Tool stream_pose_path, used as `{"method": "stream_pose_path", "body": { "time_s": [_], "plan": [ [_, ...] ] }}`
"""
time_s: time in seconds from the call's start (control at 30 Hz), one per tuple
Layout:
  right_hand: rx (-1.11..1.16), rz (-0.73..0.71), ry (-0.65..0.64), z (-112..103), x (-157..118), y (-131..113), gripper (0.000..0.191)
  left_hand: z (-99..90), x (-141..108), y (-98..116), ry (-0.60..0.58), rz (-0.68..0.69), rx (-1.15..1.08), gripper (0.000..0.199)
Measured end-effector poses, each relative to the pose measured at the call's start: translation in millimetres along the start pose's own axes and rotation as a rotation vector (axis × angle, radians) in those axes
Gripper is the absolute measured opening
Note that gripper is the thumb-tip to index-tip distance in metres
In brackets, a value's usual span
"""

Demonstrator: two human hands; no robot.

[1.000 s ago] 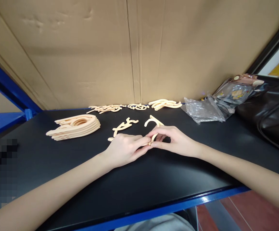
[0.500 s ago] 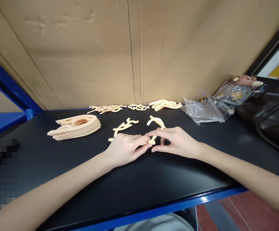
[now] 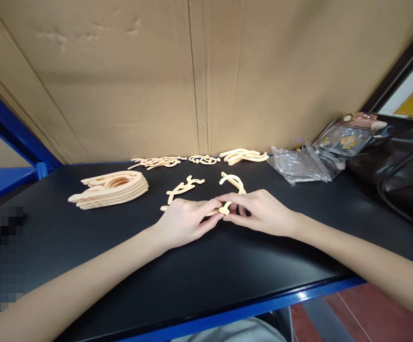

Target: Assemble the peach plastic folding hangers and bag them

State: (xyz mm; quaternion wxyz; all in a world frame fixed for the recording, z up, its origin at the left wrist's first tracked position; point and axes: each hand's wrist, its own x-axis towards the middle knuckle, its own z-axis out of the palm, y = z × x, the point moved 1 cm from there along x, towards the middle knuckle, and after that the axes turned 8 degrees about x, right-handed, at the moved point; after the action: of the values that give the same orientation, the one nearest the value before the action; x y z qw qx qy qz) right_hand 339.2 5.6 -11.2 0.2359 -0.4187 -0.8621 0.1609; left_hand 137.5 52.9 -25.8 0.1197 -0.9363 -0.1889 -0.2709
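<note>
My left hand (image 3: 188,218) pinches a slim beige plastic hanger piece between thumb and fingertips, most of it hidden by the hand. My right hand (image 3: 261,213) closes its fingers round the joint (image 3: 224,210) where the rounded end of a beige piece meets the one in my left hand. A curved beige arm with a hook-like end (image 3: 235,181) rises behind the right fingers and seems part of the same piece. Beyond my left hand lie loose branching beige pieces (image 3: 185,186), and a beige tip (image 3: 164,208) shows beside its knuckles.
A stack of folded beige hangers (image 3: 112,190) lies at the left. Along the cardboard wall (image 3: 121,85) are piles of thin pieces (image 3: 158,162), small curved pieces (image 3: 204,159) and longer arms (image 3: 244,156). Clear plastic bags (image 3: 299,166) and a dark leather bag (image 3: 395,166) are at the right.
My right fingers have drawn in closer on the joint, and the rounded end has turned slightly. The curved arm behind has shifted a little to the right.
</note>
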Motion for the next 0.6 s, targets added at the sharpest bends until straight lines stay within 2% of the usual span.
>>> {"method": "stream_pose_path", "body": {
  "time_s": [0.37, 0.6],
  "plan": [
    [-0.044, -0.069, 0.016, 2.2, 1.3, 3.1, 0.023, 1.8, -2.4, -1.4, -0.029, -0.040, -0.041, 0.018],
    [-0.064, -0.045, 0.005, 2.5, 1.5, 2.7, 0.019, 1.9, -1.5, -1.2, -0.060, -0.053, -0.048, 0.019]
  ]
}}
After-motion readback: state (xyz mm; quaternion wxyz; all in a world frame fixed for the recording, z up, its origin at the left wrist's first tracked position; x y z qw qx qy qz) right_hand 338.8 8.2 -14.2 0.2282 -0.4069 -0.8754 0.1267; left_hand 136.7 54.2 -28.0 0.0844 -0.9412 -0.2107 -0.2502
